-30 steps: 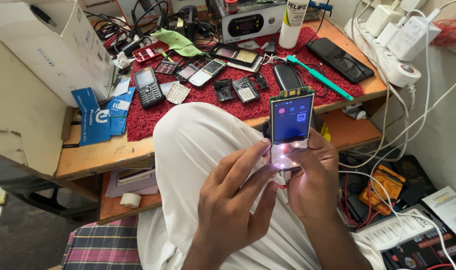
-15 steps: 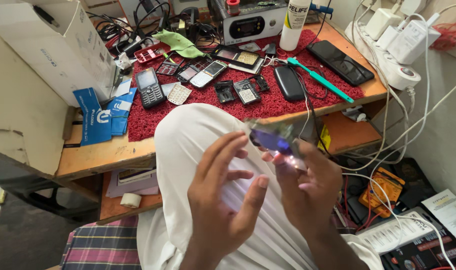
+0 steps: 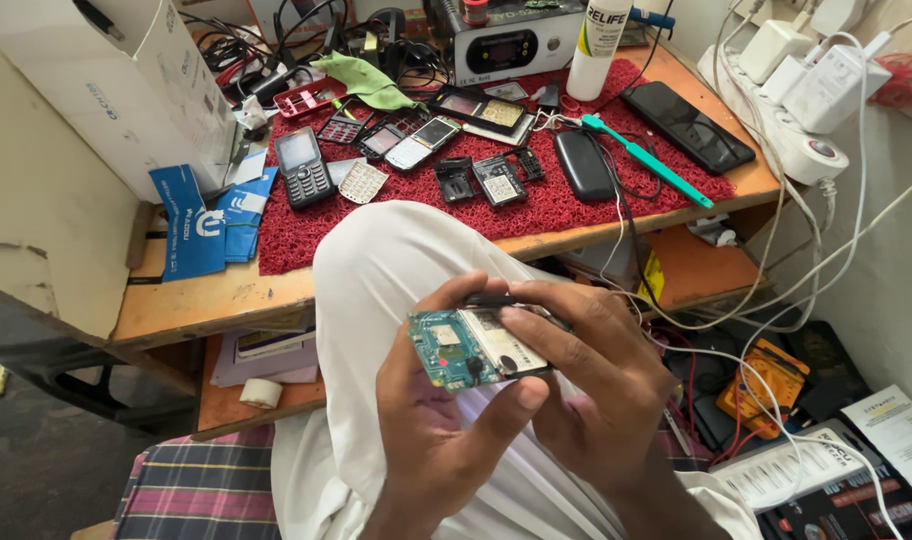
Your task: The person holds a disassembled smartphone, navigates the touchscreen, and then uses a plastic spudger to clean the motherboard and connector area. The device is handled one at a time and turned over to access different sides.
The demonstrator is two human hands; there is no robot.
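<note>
Both hands hold a small phone circuit board [image 3: 473, 347] above the person's lap, just in front of the wooden worktop [image 3: 211, 300]. The left hand [image 3: 431, 430] grips its lower edge with fingers closed around it; the right hand [image 3: 586, 385] curls its fingers over the top. On the worktop's red mat [image 3: 536, 205] lie a keypad phone [image 3: 303, 165], loose phone parts and a teal toothbrush [image 3: 646, 158].

A single head-mounted camera provides the only view. It looks steeply downward and forward from above the seated person, close to the left hand [image 3: 431, 440] and right hand [image 3: 596, 400], which fill the lower centre of the frame. Beyond the raised knee, the view reaches the red mat [image 3: 536, 205] on the wooden desk [image 3: 206, 300], with the wall at right. No second view overlaps it.
</note>
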